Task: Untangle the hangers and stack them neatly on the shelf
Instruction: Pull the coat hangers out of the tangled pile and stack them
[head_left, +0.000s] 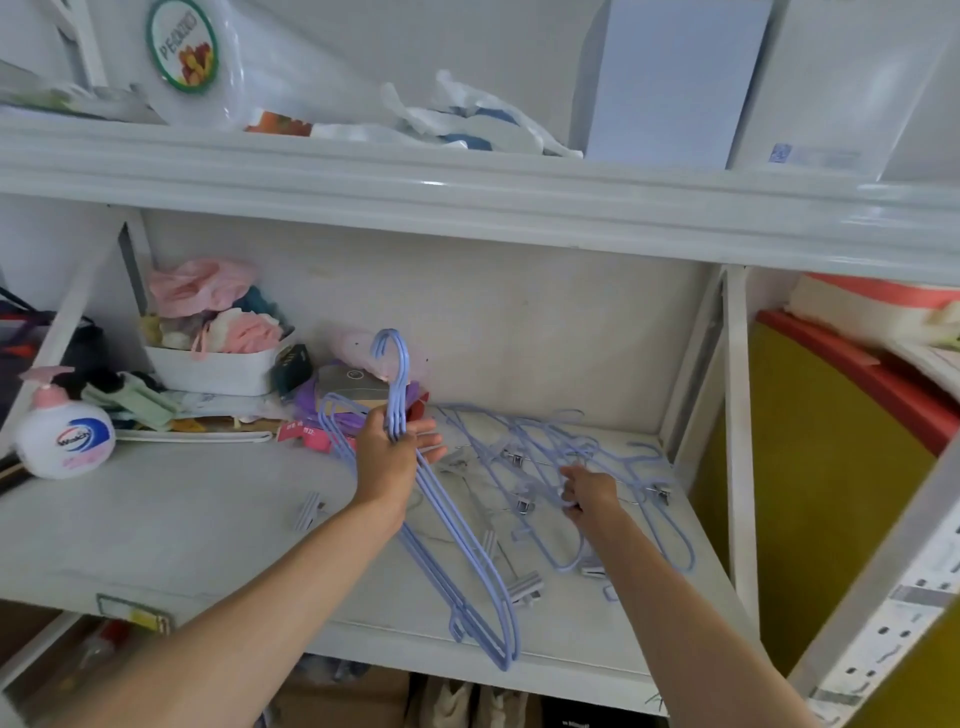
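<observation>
Head view: tangled pale blue hangers (571, 467) at shelf (182, 540) right rear, strands hard to separate. Left hand (387, 457) grip clamped on gathered hanger bundle (457, 545) mid-shelf. Right hand (587, 493) pinching tangle wire.

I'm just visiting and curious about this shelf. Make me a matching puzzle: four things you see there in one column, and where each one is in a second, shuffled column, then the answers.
Things:
1. bunch of blue hangers
2. tangled hangers
3. hand-wash bottle
4. white basket

Places:
A. at the shelf's left end
B. gripped by the left hand, hooks pointing up
C. at the back left, filled with soft pink and cream items
D. lying on the shelf under the right hand

Pairs: 1-B, 2-D, 3-A, 4-C
</observation>
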